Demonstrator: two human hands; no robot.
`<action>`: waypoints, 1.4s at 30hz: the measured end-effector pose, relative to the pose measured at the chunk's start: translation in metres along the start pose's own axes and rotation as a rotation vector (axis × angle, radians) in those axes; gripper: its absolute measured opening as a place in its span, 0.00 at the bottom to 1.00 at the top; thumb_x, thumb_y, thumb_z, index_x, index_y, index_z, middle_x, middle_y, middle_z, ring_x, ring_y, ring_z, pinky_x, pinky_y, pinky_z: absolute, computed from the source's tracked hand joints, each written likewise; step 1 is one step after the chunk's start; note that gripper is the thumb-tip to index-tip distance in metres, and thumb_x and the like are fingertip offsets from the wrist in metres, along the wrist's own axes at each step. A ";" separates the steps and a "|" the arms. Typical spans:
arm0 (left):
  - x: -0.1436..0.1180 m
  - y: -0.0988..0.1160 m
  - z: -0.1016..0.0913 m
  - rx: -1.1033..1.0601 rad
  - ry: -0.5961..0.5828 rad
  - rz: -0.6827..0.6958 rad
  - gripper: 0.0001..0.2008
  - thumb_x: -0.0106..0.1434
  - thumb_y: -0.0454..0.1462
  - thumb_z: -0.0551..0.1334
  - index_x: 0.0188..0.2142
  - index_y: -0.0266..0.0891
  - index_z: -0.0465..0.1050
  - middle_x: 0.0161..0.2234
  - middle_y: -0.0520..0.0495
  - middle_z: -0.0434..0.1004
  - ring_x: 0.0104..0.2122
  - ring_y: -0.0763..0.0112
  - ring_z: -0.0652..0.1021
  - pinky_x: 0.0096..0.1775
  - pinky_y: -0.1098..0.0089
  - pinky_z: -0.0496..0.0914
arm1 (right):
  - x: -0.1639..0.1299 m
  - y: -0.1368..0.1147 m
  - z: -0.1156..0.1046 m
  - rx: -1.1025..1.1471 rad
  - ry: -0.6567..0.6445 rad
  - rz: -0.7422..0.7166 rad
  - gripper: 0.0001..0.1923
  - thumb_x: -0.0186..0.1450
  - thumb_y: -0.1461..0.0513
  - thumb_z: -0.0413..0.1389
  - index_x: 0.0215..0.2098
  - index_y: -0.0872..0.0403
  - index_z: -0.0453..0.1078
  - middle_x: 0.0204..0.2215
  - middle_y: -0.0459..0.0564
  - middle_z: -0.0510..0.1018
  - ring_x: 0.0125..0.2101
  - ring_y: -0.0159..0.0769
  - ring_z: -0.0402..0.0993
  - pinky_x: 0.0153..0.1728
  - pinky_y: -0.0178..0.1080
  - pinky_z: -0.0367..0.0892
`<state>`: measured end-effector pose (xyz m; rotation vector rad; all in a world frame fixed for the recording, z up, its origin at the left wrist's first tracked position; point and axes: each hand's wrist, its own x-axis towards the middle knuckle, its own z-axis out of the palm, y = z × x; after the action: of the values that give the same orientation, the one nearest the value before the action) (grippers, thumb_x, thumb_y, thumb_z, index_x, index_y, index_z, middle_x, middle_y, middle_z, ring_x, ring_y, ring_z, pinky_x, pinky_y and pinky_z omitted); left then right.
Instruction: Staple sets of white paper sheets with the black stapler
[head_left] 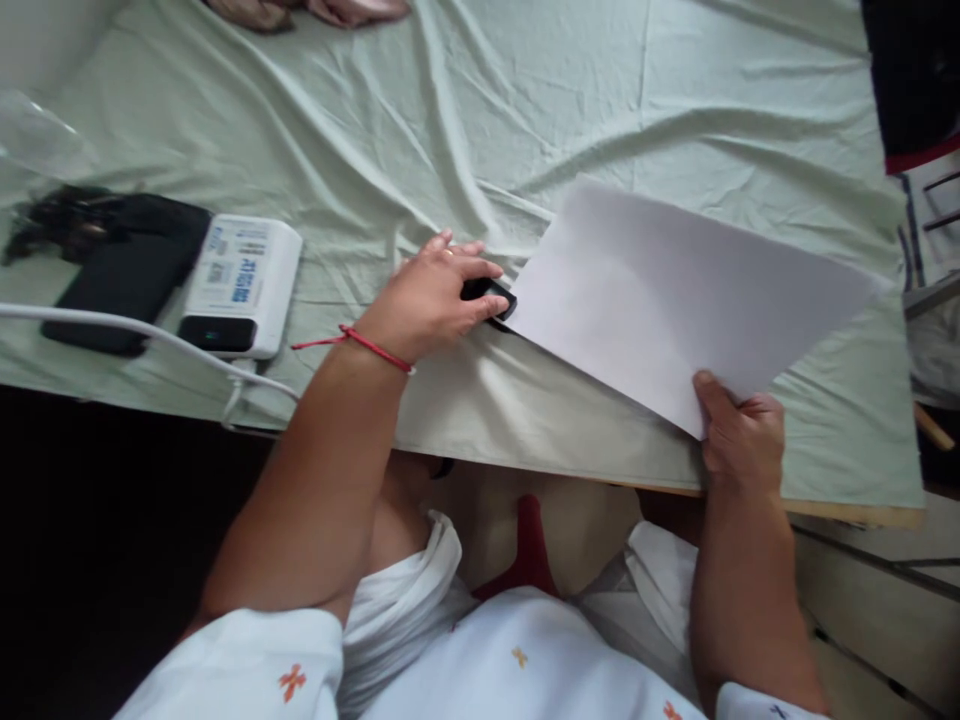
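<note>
My left hand [435, 295], with a red string at the wrist, is closed around a small black stapler-like object [501, 297]. Most of that object is hidden under the fingers; its visible end meets the left corner of a white sheet of paper [675, 290]. The near right corner of the paper is pinched in my right hand [739, 430], thumb on top. The sheet slants over the cloth, its near right part at the table edge. Whether it is one sheet or a few stacked, I cannot tell.
A pale green cloth [570, 110] with wrinkles covers the table. On the left lie a white power bank [244, 285] with a white cable [142, 325], a black phone-like slab [112, 290] and a dark tangled bundle [64, 222]. Pinkish fabric [352, 10] is at the far edge.
</note>
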<state>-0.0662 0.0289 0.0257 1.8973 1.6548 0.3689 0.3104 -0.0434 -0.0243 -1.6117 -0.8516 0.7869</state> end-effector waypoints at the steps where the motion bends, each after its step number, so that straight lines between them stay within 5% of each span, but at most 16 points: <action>1: 0.001 -0.003 -0.002 -0.010 0.013 0.000 0.23 0.69 0.47 0.67 0.61 0.49 0.84 0.75 0.45 0.72 0.81 0.40 0.57 0.78 0.40 0.54 | 0.000 0.000 0.000 0.019 0.001 0.008 0.20 0.51 0.50 0.80 0.32 0.52 0.84 0.34 0.48 0.87 0.34 0.36 0.81 0.41 0.41 0.81; 7: 0.005 -0.017 -0.009 -0.045 0.233 -0.053 0.28 0.58 0.48 0.76 0.56 0.43 0.84 0.70 0.40 0.76 0.75 0.35 0.66 0.77 0.42 0.58 | 0.004 -0.010 -0.009 0.048 0.080 0.053 0.23 0.44 0.53 0.82 0.29 0.56 0.82 0.31 0.47 0.85 0.29 0.31 0.78 0.34 0.35 0.78; 11: -0.007 0.010 -0.005 -0.127 0.450 -0.082 0.24 0.62 0.47 0.77 0.55 0.43 0.82 0.70 0.43 0.75 0.76 0.37 0.63 0.79 0.44 0.53 | 0.011 -0.014 -0.021 0.091 0.119 0.103 0.27 0.38 0.53 0.83 0.29 0.55 0.80 0.30 0.47 0.85 0.27 0.31 0.77 0.29 0.34 0.77; 13: -0.016 0.029 0.006 -0.330 0.547 -0.059 0.18 0.69 0.50 0.73 0.54 0.49 0.81 0.65 0.49 0.79 0.75 0.44 0.65 0.75 0.49 0.62 | 0.013 -0.014 -0.025 0.128 0.121 0.127 0.28 0.36 0.54 0.84 0.29 0.55 0.80 0.30 0.47 0.85 0.27 0.31 0.77 0.30 0.34 0.79; 18: -0.022 0.053 0.044 -0.749 0.463 -0.053 0.18 0.73 0.55 0.69 0.49 0.45 0.79 0.52 0.45 0.84 0.55 0.56 0.80 0.50 0.63 0.77 | 0.015 -0.016 -0.029 0.188 0.112 0.141 0.27 0.36 0.56 0.84 0.29 0.55 0.79 0.29 0.46 0.84 0.26 0.32 0.77 0.32 0.37 0.81; 24: -0.014 0.055 0.052 -1.043 0.155 -0.106 0.22 0.56 0.51 0.83 0.37 0.40 0.79 0.31 0.48 0.81 0.34 0.66 0.79 0.35 0.69 0.73 | 0.016 -0.014 -0.031 0.135 0.072 0.149 0.25 0.38 0.56 0.83 0.25 0.54 0.76 0.26 0.45 0.81 0.27 0.33 0.76 0.32 0.37 0.78; 27: -0.011 0.056 0.055 -0.987 0.175 -0.156 0.20 0.56 0.48 0.82 0.28 0.40 0.76 0.25 0.52 0.74 0.25 0.72 0.70 0.27 0.70 0.63 | 0.019 -0.006 -0.029 0.132 0.046 0.063 0.23 0.45 0.55 0.81 0.34 0.55 0.81 0.34 0.48 0.86 0.31 0.32 0.78 0.38 0.37 0.78; 32: -0.002 0.052 0.066 -0.972 0.238 -0.203 0.28 0.62 0.51 0.78 0.20 0.41 0.67 0.20 0.55 0.61 0.23 0.77 0.59 0.25 0.71 0.53 | 0.023 0.002 -0.024 0.165 0.044 -0.012 0.23 0.51 0.54 0.78 0.39 0.58 0.82 0.41 0.53 0.88 0.35 0.33 0.80 0.44 0.38 0.78; 37: 0.002 0.055 0.068 -1.098 0.039 -0.167 0.27 0.46 0.51 0.86 0.27 0.40 0.74 0.24 0.55 0.70 0.23 0.77 0.64 0.24 0.72 0.55 | 0.027 0.000 -0.027 0.234 0.116 -0.072 0.21 0.50 0.54 0.77 0.37 0.56 0.81 0.36 0.50 0.86 0.38 0.33 0.80 0.45 0.36 0.77; 42: 0.004 0.058 0.072 -1.117 0.057 -0.236 0.30 0.53 0.55 0.82 0.21 0.42 0.67 0.20 0.56 0.63 0.21 0.77 0.62 0.22 0.72 0.55 | 0.026 0.000 -0.028 0.253 0.118 -0.109 0.21 0.53 0.54 0.77 0.38 0.55 0.80 0.37 0.48 0.85 0.42 0.33 0.81 0.53 0.37 0.76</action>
<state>0.0217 0.0120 0.0020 0.8516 1.2330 0.9913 0.3480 -0.0354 -0.0211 -1.3625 -0.7180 0.6862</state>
